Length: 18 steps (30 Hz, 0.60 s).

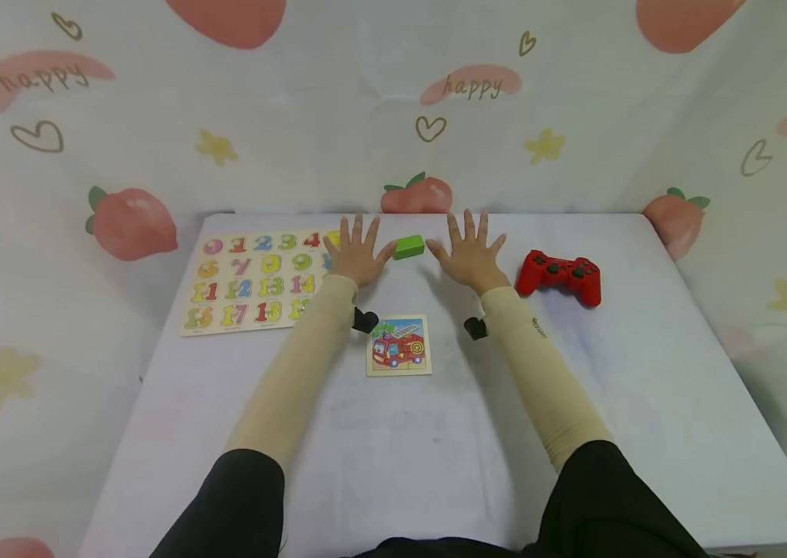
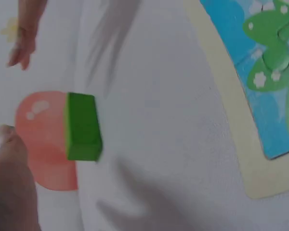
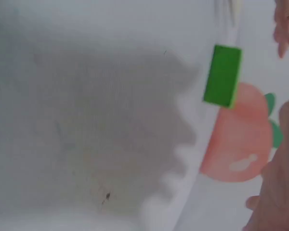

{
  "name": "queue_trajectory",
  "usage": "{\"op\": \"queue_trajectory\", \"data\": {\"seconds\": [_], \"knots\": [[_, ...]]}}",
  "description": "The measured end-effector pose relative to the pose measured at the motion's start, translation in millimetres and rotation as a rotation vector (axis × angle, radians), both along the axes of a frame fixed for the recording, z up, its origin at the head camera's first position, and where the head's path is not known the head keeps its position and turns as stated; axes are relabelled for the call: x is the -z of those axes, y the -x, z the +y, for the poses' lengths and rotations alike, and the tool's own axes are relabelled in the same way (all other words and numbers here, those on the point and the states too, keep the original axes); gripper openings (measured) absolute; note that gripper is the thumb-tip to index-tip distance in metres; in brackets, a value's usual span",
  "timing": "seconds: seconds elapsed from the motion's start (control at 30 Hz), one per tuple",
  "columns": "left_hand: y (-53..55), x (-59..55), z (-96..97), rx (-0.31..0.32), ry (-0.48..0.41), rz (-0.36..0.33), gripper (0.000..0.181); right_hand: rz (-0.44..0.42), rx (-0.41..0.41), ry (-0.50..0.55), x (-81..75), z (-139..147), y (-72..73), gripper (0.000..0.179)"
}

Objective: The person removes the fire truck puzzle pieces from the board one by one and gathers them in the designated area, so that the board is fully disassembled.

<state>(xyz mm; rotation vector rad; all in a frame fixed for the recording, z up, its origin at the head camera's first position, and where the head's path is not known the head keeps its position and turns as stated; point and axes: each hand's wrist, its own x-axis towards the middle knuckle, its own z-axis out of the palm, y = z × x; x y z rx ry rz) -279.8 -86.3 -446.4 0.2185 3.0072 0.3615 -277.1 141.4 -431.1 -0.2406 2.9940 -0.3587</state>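
Both hands are spread with straight fingers over the far part of the table. My left hand [image 1: 357,257] overlaps the right edge of the number puzzle board [image 1: 275,302] in the head view, hiding some of its pieces. My right hand [image 1: 473,260] is left of a red game controller [image 1: 561,277]. Between the two thumbs lies a green block [image 1: 408,247], apart from both hands; the left wrist view shows the green block [image 2: 83,127] near the table's far edge. Nearer the body, between the forearms, lies a small square fire engine puzzle [image 1: 399,346]. Neither hand holds anything.
The white table [image 1: 393,465] ends at a cloth backdrop [image 1: 338,101] printed with peaches, hearts and flowers. Small black wrist cameras [image 1: 366,321] sit on the inner sides of the beige sleeves [image 1: 296,372].
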Motion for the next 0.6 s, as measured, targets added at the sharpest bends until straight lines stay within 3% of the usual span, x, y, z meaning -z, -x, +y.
{"op": "queue_trajectory", "data": {"seconds": [0.07,0.13,0.3,0.4,0.5,0.6], "knots": [[-8.0,4.8,-2.2,0.047,-0.005,0.009,0.075,-0.009,-0.007,0.004,1.5,0.0,-9.2,0.084],[-26.3,10.4,-4.7,0.117,-0.046,0.002,0.075,-0.031,-0.020,0.009,5.4,-1.5,-25.9,0.084],[-96.9,27.0,-10.1,0.279,-0.272,-0.074,0.072,-0.125,-0.102,0.062,20.8,-11.6,-81.4,0.071],[-128.0,39.3,-9.3,0.312,-0.348,-0.073,0.073,-0.146,-0.161,0.116,29.2,-17.6,-105.4,0.056],[-143.8,50.3,-6.4,0.303,-0.360,-0.036,0.076,-0.122,-0.182,0.159,34.1,-21.5,-117.5,0.043],[-148.7,58.3,-4.9,0.288,-0.342,0.008,0.077,-0.082,-0.182,0.189,36.2,-23.5,-120.1,0.037]]}}
